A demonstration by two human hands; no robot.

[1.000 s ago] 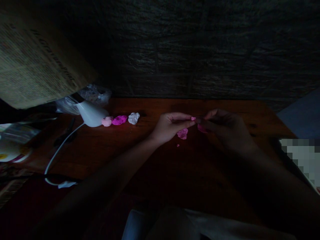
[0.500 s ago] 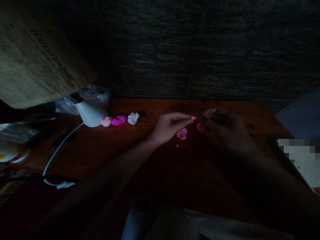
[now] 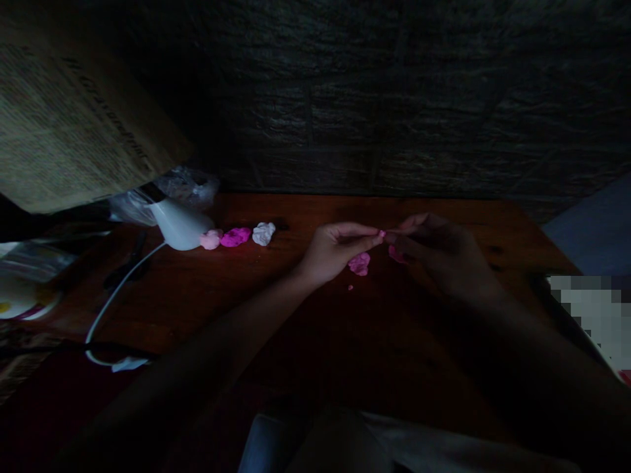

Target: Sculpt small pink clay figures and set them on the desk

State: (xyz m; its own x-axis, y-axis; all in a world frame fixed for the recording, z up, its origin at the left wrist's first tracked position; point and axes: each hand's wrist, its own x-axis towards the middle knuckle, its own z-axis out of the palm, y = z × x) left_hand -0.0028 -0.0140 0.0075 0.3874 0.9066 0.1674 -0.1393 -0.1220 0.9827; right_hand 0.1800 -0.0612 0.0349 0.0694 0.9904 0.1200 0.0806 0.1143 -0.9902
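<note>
Between thumb and forefinger, my left hand (image 3: 331, 252) pinches a small pink piece (image 3: 382, 234). The fingertips of my right hand (image 3: 441, 253) meet that piece from the other side, its fingers pressed together; whether they hold anything else is too dark to tell. Below my left fingertips a pink lump (image 3: 359, 264) lies on the wooden table (image 3: 305, 328), with a tiny pink crumb (image 3: 350, 287) in front of it. Another pink lump (image 3: 396, 255) is partly hidden by my right hand.
Light pink (image 3: 211, 239), bright magenta (image 3: 235, 236) and white (image 3: 263, 233) lumps sit in a row beside a white lamp-like object (image 3: 181, 225). A white cable (image 3: 106, 295) curves at left. Behind the table stands a dark brick-patterned wall (image 3: 345, 118).
My right fingertips have moved left onto the small pink piece, so less of it shows. My left hand has barely moved.
</note>
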